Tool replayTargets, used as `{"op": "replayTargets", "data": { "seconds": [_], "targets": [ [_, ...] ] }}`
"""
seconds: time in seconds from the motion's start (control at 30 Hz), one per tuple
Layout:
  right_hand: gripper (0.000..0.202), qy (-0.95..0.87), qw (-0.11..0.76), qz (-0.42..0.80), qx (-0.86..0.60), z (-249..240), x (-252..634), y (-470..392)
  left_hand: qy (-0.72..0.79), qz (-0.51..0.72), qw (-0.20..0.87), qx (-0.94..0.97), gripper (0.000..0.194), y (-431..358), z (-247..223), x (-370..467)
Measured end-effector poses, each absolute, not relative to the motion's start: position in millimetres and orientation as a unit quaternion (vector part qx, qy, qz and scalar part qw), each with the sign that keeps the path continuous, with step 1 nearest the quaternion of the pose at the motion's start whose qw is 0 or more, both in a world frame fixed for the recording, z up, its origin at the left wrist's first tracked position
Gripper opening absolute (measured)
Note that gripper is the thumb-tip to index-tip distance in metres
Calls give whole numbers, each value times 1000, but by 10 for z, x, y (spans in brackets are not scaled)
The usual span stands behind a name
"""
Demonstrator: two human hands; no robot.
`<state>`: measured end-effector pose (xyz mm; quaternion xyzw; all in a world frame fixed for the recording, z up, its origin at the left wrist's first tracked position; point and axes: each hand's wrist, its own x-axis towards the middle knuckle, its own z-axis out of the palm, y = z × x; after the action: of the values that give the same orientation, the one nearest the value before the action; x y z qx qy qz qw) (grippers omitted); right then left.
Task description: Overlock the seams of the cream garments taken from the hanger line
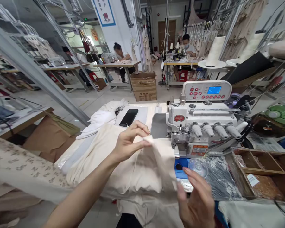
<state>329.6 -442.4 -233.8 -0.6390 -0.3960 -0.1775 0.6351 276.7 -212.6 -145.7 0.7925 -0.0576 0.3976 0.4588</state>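
Observation:
Between the thumb and fingertips of my left hand [130, 141] is the top corner of a cream fabric piece [135, 171]. The cloth hangs down from that pinch and spreads over the table's front edge. My right hand [198, 199], a little blurred, is at the lower right with thumb and fingers apart, close to the fabric's right edge. Just beyond the cloth stands a white overlock sewing machine [204, 122], its presser foot area beside the fabric. The cloth hides part of the machine bed.
A black phone [129, 117] lies behind my left hand, near bunched white cloth [101, 118]. On the right are a wooden compartment tray [263, 171] and thread cones [216, 50]. A cardboard box [144, 87] stands behind the table; people sit at sewing tables farther back.

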Motion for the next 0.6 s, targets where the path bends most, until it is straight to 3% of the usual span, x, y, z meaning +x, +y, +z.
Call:
{"op": "replayTargets", "data": {
  "seconds": [0.07, 0.17, 0.23, 0.4, 0.6],
  "targets": [
    [60, -456, 637, -76, -617, -2278, 3177, -4349, -133, 360, 477, 791, 16, -2213, -1372, 2600],
    [18, -451, 615, 120, -635, -2329, 3008, -4248, -140, 308, 446, 828, 13, -2371, -1380, 2574],
    [25, -380, 619, 157, -669, -2432, 3009, -4246, -90, 313, 420, 847, 13, -2445, -1471, 2709],
    [33, -299, 633, 9, -714, -2542, 3410, -4337, 15, 307, 395, 866, 18, -2441, -1693, 3080],
    [41, -368, 624, 159, -671, -2477, 3360, -4315, 38, 230, 421, 877, 14, -2291, -1630, 2915]
  ]
}}
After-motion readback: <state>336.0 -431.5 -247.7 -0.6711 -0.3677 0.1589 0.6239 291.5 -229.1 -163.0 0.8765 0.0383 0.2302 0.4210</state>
